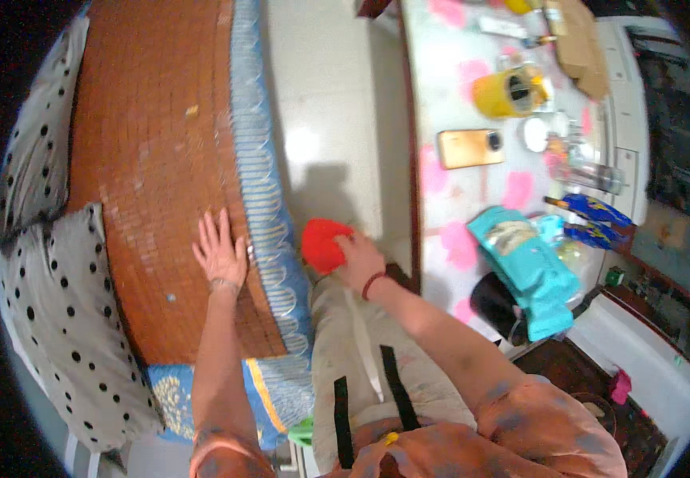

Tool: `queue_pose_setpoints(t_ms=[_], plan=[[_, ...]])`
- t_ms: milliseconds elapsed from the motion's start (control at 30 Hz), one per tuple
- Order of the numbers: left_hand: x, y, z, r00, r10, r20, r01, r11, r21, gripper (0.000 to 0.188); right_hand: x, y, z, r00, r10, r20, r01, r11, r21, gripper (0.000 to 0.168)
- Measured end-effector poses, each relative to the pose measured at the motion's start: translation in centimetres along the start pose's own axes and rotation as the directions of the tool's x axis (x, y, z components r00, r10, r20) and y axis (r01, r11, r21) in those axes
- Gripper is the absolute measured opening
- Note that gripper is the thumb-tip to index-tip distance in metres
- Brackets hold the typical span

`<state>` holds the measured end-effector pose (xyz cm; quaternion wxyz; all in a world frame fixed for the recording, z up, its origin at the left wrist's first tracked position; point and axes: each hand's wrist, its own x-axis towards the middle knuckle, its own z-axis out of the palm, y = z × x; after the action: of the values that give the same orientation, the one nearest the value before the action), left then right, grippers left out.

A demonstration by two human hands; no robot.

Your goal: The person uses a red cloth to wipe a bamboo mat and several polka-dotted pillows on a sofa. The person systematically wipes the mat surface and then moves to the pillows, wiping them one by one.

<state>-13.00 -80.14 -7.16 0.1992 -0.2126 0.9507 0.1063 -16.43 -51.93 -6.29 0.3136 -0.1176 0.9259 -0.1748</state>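
Observation:
My left hand (220,248) rests on the brown bed mat (159,179) with its fingers spread and holds nothing. A bracelet circles that wrist. In my right hand (364,263) is a bright red object (324,245), perhaps a cloth or a brush; its exact kind cannot be told. It is held over the gap between the bed and the table, just above my legs. My fingers grip its right side. A red band is around my right wrist.
Polka-dot pillows (67,322) lie along the bed's left side. On the table at the right are a smartphone (470,148), a yellow container (500,94), a teal pack (524,269) and blue patterned items (596,221). Pale floor (327,77) runs between bed and table.

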Motion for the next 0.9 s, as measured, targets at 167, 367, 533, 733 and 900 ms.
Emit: queue_pose_setpoints(t_ms=[167, 367, 533, 733, 900], plan=[[-3.6, 3.4, -0.7, 0.996, 0.088, -0.033, -0.071, 0.482, -0.873, 0.071, -4.2, -3.9, -5.5, 0.997, -0.067, 0.022, 0.056, 0.938, 0.341, 0.062], [-13.9, 10.4, -5.1, 0.798, 0.215, 0.563, 0.601, -0.344, -0.721, 0.054, -12.6, -8.1, -9.4, 0.966, -0.256, -0.017, 0.249, 0.917, 0.311, 0.073], [-15.1, 9.9, -9.3, 0.826, 0.121, 0.551, 0.544, -0.431, -0.721, 0.06, -18.2, -11.3, -17.6, 0.899, -0.401, -0.177, 0.433, 0.876, 0.214, 0.05], [-11.0, 9.8, -18.9, 0.936, 0.111, 0.333, 0.325, -0.629, -0.706, 0.067, -20.4, -16.9, -20.8, 0.893, -0.434, -0.118, 0.419, 0.708, 0.568, 0.039], [-12.3, 14.4, -30.6, 0.985, 0.167, 0.051, 0.146, -0.627, -0.766, 0.069, -17.7, -19.4, -21.4, 0.903, -0.338, 0.264, -0.165, 0.293, 0.942, 0.062]])
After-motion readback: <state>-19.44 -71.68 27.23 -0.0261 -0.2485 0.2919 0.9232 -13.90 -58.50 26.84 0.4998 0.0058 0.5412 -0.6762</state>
